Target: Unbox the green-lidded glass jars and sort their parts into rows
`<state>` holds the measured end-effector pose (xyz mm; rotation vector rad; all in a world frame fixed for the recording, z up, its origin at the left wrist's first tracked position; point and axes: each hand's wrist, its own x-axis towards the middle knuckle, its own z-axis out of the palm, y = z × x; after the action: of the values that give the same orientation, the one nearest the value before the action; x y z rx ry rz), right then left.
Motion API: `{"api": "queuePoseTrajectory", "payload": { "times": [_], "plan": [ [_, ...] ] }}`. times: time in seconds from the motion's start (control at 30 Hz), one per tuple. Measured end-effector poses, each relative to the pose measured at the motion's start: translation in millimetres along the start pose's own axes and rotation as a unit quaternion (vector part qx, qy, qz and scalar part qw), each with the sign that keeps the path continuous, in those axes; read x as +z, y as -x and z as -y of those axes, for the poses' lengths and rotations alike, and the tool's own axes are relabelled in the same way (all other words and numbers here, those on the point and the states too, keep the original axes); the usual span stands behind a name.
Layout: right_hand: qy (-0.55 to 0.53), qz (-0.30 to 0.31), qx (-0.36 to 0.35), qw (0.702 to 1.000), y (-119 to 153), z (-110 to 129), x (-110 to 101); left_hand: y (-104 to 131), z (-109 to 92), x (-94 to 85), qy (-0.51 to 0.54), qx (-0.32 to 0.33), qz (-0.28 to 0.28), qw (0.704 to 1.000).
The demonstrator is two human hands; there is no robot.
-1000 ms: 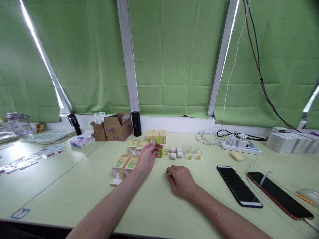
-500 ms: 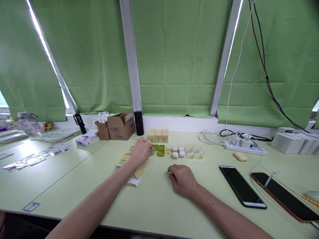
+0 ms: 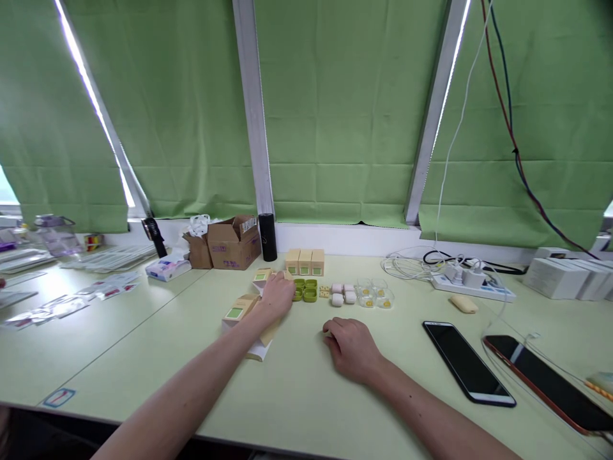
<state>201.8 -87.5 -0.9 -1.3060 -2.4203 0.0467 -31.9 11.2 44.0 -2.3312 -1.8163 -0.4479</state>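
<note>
Pale surface (image 3: 297,409) is now bearing four green tubs (image 3: 310,296), none visibly lifted anymore, their square seemingly complete, left hand (image 3: 276,298) and right hand (image 3: 352,347) hiding whether they're gripping anything.

Matt card, shiny plastic and creased cloth, as I read them on my monitor.
I make out smooth, matt paperboard on the small cartons (image 3: 234,313) and duller, coarser cardboard on the brown box (image 3: 234,250). The green containers (image 3: 310,294) look like smooth plastic, the moulded tray (image 3: 384,294) clear and glossy. I get a glassy black screen on the white-edged phone (image 3: 468,364), bright glare off thin plastic packets (image 3: 62,308), a softly sheened, smooth tabletop (image 3: 297,402), and matt, creased fabric blinds (image 3: 335,128).
</note>
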Motion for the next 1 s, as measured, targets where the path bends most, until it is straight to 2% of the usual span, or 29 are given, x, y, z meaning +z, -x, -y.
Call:
{"api": "queuePoseTrajectory", "payload": {
  "times": [0.63,1.0],
  "plan": [
    [-0.002,-0.005,-0.007,1.0,0.1,-0.3,0.1,2.5,-0.4,-5.4,-0.038,0.017,0.017,0.999],
    [-0.008,0.002,-0.014,1.0,-0.4,-1.7,0.4,-6.0,-1.8,-19.5,-0.057,0.027,-0.022,0.998]
  ]
}}
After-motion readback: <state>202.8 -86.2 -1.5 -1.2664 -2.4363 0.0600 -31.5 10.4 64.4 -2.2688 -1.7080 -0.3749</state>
